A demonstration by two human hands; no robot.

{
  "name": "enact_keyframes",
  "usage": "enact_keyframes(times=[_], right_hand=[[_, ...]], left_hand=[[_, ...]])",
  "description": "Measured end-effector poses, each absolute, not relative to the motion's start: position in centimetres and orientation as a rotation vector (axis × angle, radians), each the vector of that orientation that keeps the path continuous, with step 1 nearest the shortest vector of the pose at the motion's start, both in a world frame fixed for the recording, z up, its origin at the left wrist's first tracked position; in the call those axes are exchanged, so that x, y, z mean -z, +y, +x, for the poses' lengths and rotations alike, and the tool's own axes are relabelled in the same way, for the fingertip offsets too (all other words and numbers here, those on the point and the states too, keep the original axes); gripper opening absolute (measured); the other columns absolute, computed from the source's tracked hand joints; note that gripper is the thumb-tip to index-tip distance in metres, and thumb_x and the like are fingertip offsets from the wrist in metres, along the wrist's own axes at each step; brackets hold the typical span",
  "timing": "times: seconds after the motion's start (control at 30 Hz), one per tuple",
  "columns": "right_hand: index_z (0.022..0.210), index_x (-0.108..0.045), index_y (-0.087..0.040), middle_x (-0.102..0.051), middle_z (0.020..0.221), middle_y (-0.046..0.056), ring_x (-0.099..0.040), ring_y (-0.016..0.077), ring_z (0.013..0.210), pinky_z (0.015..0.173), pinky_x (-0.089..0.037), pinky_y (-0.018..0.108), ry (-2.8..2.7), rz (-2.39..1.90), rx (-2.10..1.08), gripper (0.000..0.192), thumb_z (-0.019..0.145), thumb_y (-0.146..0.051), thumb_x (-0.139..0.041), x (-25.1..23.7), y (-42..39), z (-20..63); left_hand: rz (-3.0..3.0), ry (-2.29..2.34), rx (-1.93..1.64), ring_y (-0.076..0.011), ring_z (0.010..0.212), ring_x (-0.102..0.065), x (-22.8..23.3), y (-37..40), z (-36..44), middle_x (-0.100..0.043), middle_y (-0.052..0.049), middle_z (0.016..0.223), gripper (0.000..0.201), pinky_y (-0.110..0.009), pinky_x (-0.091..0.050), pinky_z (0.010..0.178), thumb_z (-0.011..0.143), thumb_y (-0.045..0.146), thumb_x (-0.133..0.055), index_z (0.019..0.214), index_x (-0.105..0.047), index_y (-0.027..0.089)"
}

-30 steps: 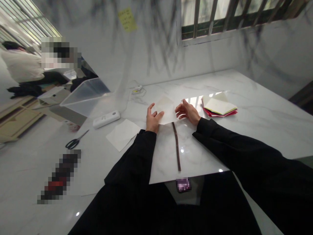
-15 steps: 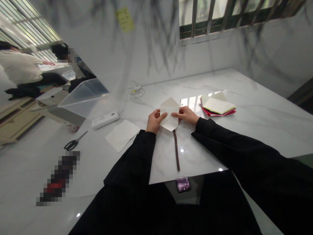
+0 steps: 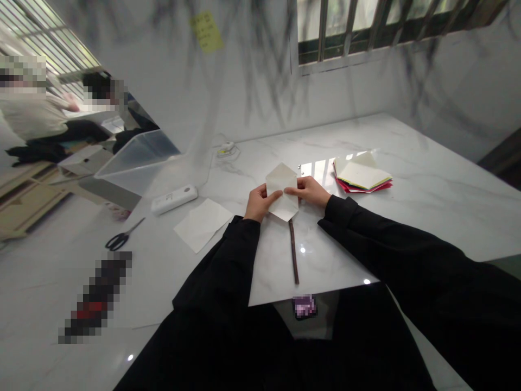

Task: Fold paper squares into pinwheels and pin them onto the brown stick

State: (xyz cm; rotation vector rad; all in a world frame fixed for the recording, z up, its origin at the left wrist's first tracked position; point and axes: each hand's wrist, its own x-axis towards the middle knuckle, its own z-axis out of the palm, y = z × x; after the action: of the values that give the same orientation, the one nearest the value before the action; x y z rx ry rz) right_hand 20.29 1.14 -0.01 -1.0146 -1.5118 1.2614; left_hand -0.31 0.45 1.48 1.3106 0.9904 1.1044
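Between my two hands is a folded piece of cream paper [image 3: 281, 176], pointed at top and bottom and held above the tabletop. My left hand [image 3: 258, 203] grips its left side, thumb lying across the front. At the right edge, my right hand [image 3: 312, 191] pinches the paper with the thumb in front, fingers partly hidden behind. A thin dark brown stick [image 3: 293, 255] lies on the table just below, its upper end hidden by the paper. Left of my left forearm lie flat cream sheets [image 3: 203, 222].
Colored paper sheets [image 3: 362, 174] are piled at the right. Leftward are black-handled scissors [image 3: 122, 238], a white elongated device [image 3: 174, 199], a clear plastic bin [image 3: 136, 157] and a blurred dark object [image 3: 97, 296]. Two people sit at the far left. A wall bounds the marble-patterned table [image 3: 427, 190].
My left thumb has slid slightly right across the paper, and the paper's lower point sits a little lower. The stick and the piled sheets stay put.
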Motion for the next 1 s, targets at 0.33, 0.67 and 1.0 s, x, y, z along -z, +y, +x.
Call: enact_keyframes(times=[0.33,0.67,1.0], right_hand=[[0.087,-0.074,-0.01,-0.072,0.073,0.005,-0.059,0.013,0.06,0.052,-0.042,0.024,-1.483,-1.021,-1.262,0.038,0.078,-0.046,-0.084,-0.45,0.82,20.2],[0.088,-0.075,-0.011,-0.069,0.07,0.003,-0.053,0.0113,0.057,0.052,-0.04,0.025,-1.531,-1.022,-1.258,0.043,0.078,-0.052,-0.082,-0.47,0.72,20.22],[0.094,-0.076,-0.01,-0.071,0.074,0.005,-0.054,0.0116,0.06,0.054,-0.039,0.024,-1.547,-1.021,-1.273,0.041,0.08,-0.048,-0.079,-0.73,0.62,20.24]], left_hand=[[1.321,0.959,-1.091,-0.0264,0.087,-0.075,-1.5,0.56,-0.36,-0.081,-0.012,0.101,0.068,-0.037,-0.06,0.08,0.061,0.051,-0.095,0.113,-0.075,0.012],[1.332,0.999,-1.113,-0.0251,0.084,-0.074,-1.37,0.67,-0.37,-0.081,-0.011,0.1,0.062,-0.036,-0.058,0.077,0.06,0.047,-0.095,0.107,-0.076,0.012],[1.304,1.022,-1.151,-0.0289,0.089,-0.075,-1.58,0.69,-0.4,-0.081,-0.013,0.1,0.065,-0.04,-0.059,0.082,0.057,0.049,-0.095,0.107,-0.076,0.011]])
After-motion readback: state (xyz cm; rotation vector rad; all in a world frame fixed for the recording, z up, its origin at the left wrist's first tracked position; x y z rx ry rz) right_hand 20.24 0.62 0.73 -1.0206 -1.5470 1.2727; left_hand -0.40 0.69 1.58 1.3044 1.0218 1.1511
